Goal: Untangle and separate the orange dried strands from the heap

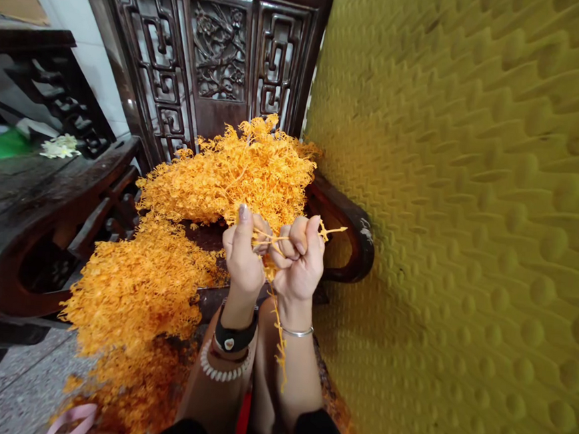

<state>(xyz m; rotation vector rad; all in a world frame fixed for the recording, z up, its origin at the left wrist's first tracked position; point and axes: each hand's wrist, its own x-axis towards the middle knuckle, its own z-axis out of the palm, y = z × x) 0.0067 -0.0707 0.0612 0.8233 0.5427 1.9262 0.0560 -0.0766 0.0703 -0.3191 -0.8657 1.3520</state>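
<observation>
Orange branching sprigs [227, 179] lie in a deep heap, running from the seat of a dark carved wooden chair [353, 229] toward lower left of frame, with a terrazzo floor [16, 383] just beyond. Centre frame, fingers of both hands closed around a thin orange stem [272, 239]: left hand [243, 257] gripping with thumb upright, right hand [299, 261] curled into a fist, the two almost touching. A loose orange strand [279, 346] hangs between them over the knees.

Risk (judged): stems look brittle, so a hard pull between the fists could snap one. Any shift of the knees could send the strand and the heap's lower edge onto the floor.

Labels: no brand or readable writing anywhere. Black wristband [234, 338] on left wrist has a small oval face, markings too small to tell; white bead bracelet [222, 372] below it, silver bangle [297, 332] on right wrist. Carved lattice panel [217, 51] top centre; yellow-green dimpled padding [469, 224] fills right of frame
</observation>
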